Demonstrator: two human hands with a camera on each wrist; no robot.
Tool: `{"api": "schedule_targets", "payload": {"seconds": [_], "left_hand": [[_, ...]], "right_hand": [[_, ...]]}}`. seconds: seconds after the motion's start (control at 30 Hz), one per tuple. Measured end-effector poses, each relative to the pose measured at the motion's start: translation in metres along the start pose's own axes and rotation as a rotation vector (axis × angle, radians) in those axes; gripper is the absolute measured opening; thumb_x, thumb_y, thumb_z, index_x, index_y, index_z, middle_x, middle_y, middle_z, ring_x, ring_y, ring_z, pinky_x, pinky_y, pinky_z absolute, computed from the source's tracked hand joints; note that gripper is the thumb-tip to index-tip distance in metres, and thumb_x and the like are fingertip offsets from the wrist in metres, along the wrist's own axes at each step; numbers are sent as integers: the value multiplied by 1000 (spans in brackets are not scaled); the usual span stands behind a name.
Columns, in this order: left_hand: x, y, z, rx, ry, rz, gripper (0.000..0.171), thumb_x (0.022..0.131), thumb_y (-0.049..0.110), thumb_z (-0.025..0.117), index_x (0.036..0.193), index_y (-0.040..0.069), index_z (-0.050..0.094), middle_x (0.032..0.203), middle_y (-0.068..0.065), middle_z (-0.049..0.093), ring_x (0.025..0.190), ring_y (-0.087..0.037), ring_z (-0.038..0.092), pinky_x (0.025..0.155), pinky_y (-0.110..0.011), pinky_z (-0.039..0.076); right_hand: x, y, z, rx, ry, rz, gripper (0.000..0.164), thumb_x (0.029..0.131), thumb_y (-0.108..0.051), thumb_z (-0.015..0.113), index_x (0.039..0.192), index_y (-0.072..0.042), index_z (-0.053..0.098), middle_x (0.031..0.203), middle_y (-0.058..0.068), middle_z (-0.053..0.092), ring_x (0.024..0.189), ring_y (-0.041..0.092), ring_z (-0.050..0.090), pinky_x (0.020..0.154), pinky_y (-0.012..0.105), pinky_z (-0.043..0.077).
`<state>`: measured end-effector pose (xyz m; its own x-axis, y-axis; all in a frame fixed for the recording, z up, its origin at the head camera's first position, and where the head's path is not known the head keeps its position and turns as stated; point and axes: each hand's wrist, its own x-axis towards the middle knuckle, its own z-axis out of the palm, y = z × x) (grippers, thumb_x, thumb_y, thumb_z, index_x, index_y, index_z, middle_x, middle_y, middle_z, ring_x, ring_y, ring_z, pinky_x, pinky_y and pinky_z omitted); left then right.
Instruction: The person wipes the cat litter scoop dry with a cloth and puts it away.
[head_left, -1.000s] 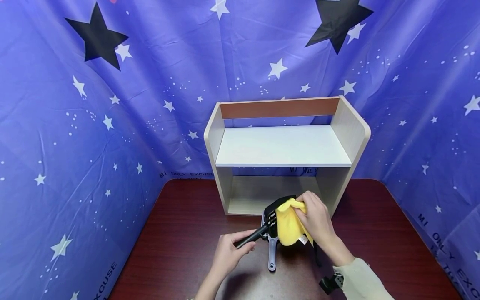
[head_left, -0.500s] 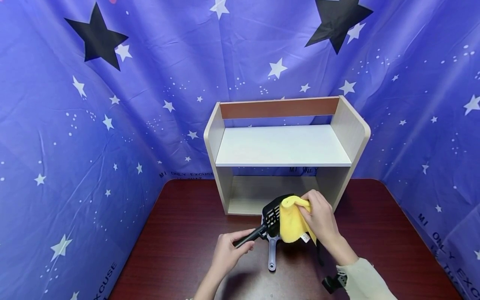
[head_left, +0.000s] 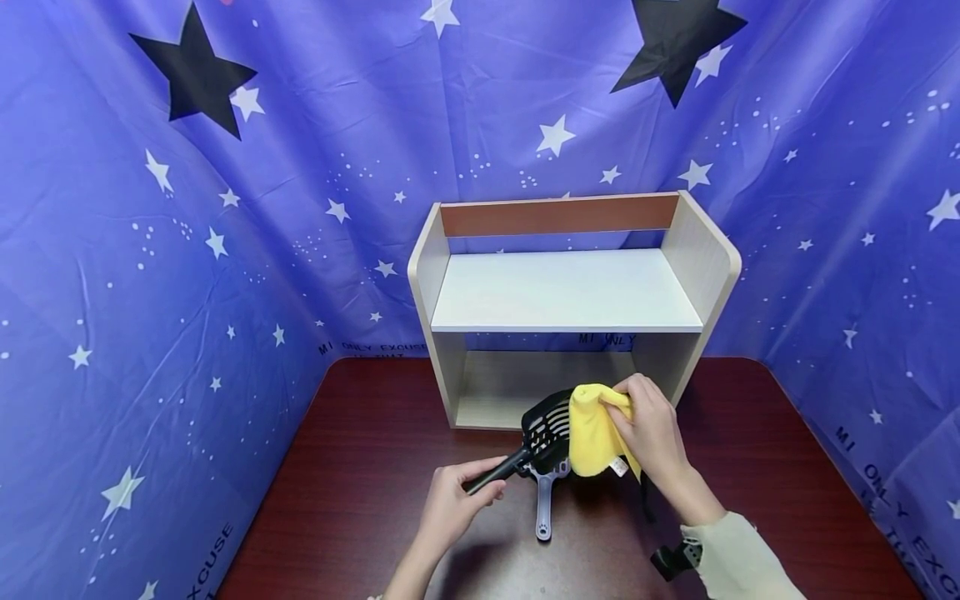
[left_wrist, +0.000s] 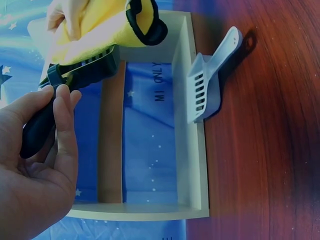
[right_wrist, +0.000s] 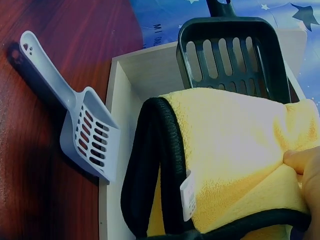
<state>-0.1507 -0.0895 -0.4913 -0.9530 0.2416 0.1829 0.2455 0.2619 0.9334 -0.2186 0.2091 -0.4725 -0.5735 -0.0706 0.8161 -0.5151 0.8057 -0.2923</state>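
Black scoop: raised above the surface in front of the shelf unit, its slotted basket partly hidden by cloth.
Yellow cloth: draped over the basket's right side; contact pressure cannot be told.
Wiping, as it appears: best done with the handle steady, the cloth pressed flat along the slots, and loose folds kept from snagging.
Left hand: thumb and fingers clamped on the handle, forearm reaching forward.
Right hand: pinching bunched cloth, forearm angled inward.
Grey scoop: on the surface, below the black one, handle toward the person.
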Motion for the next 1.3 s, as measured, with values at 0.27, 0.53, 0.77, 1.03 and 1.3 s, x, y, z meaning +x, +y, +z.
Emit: {"api": "schedule_targets", "payload": {"seconds": [0.27, 0.53, 0.77, 1.03, 1.3], "left_hand": [[3, -1, -3, -45, 17, -29, 29, 88, 6, 73, 116, 8, 74, 81, -17, 76, 66, -7, 69, 61, -23, 59], [6, 0, -3, -54, 31, -23, 28, 88, 9, 74, 116, 9, 73, 81, -20, 75, 68, -9, 71, 63, -22, 60], [8, 1, -1, -46, 52, -22, 28, 88, 8, 74, 116, 10, 74, 82, -13, 77, 70, -14, 73, 65, -23, 60], [9, 2, 0, -79, 97, -22, 27, 88, 8, 74, 115, 6, 73, 85, -18, 76, 72, -9, 72, 66, -21, 60], [10, 3, 2, -80, 136, -20, 25, 87, 9, 75, 112, 7, 74, 88, -14, 77, 76, -5, 72, 68, -19, 59]], "right_hand": [[-1, 3, -6, 91, -28, -40, 25, 86, -17, 79, 85, -4, 57, 78, 4, 57, 74, 13, 48, 66, 26, 39], [-1, -2, -6, 147, -29, -130, 46, 102, -45, 49, 84, -4, 58, 80, 4, 59, 76, 13, 47, 66, 24, 36], [0, -9, -5, 175, -54, -150, 45, 102, -44, 50, 85, -4, 58, 82, 3, 59, 77, 13, 48, 67, 23, 37], [1, -17, -3, 243, -68, -211, 41, 103, -39, 49, 84, -4, 59, 83, 2, 60, 78, 13, 51, 71, 23, 40], [1, -23, -2, 292, -81, -247, 37, 103, -37, 51, 84, -7, 60, 83, -1, 61, 78, 12, 53, 70, 22, 42]]}}
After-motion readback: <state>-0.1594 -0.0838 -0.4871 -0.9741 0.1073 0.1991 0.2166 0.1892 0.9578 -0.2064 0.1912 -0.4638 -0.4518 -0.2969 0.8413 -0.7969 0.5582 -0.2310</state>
